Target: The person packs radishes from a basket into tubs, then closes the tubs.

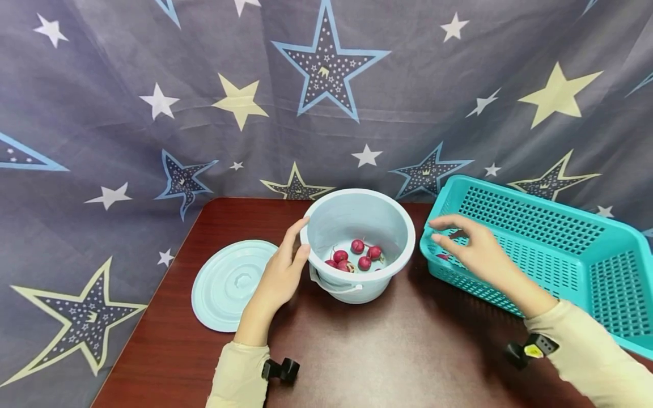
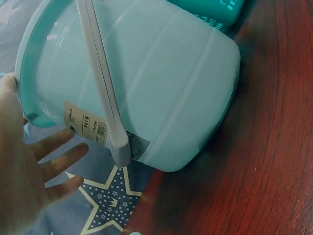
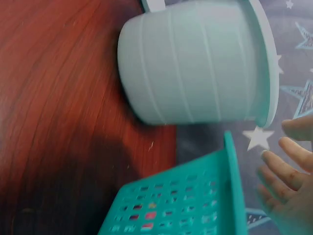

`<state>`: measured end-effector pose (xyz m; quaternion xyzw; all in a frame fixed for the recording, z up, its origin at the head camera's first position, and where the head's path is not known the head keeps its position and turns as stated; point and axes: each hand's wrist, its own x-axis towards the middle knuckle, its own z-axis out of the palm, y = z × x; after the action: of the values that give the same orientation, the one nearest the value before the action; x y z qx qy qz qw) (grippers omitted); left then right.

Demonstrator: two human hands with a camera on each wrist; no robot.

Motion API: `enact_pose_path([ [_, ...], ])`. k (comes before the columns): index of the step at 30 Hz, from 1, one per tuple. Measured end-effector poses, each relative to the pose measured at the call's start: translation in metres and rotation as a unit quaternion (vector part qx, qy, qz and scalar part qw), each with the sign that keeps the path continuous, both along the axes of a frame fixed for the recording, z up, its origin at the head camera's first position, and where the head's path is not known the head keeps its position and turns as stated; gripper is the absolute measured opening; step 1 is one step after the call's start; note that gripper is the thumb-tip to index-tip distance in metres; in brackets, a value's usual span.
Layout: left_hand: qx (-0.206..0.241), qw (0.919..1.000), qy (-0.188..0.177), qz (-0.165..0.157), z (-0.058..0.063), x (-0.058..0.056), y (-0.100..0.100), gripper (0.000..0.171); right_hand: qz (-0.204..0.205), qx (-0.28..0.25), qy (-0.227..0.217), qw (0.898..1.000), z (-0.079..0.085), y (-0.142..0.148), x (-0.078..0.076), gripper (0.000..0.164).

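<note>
A pale blue bucket [image 1: 374, 289] with a wire-like carrying handle stands upright, several red radishes [image 1: 357, 246] lying on its floor. My left hand [image 1: 284, 272] is at the bucket's left rim, thumb and index fingertip touching it. In the left wrist view the other fingers of that hand stretch out beside the bucket wall, spread apart. Above the left end of a turquoise basket [image 1: 535, 258] hovers my right hand [image 1: 476, 249], thumb and index finger apart with nothing between them. Beneath it, a bit of red radish [image 1: 442, 256] shows in the basket; the hand partly hides that corner.
A round pale blue lid [image 1: 219, 289] lies flat on the dark red wooden table [image 1: 388, 351], left of the bucket. Behind the table hangs a grey star-patterned cloth [image 1: 285, 136]. The basket stands close to the bucket's right side.
</note>
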<state>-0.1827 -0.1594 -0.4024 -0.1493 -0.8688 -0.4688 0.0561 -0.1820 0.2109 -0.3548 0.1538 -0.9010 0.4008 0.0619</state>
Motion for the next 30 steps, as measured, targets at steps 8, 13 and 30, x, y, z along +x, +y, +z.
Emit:
enact_pose_path([
  [8,-0.005,1.0,0.001,-0.001,0.001,-0.002,0.002,0.049,-0.014,0.052,-0.063,0.997,-0.014,0.019,-0.015,0.034],
  [13,-0.009,1.0,-0.004,0.0,0.002,-0.001,0.004,0.048,-0.017,0.084,-0.101,0.991,-0.024,0.028,-0.018,0.034],
  [30,0.0,0.9999,-0.012,0.003,0.002,0.0,0.002,0.05,0.027,0.129,-0.16,0.978,-0.042,0.043,-0.036,0.038],
])
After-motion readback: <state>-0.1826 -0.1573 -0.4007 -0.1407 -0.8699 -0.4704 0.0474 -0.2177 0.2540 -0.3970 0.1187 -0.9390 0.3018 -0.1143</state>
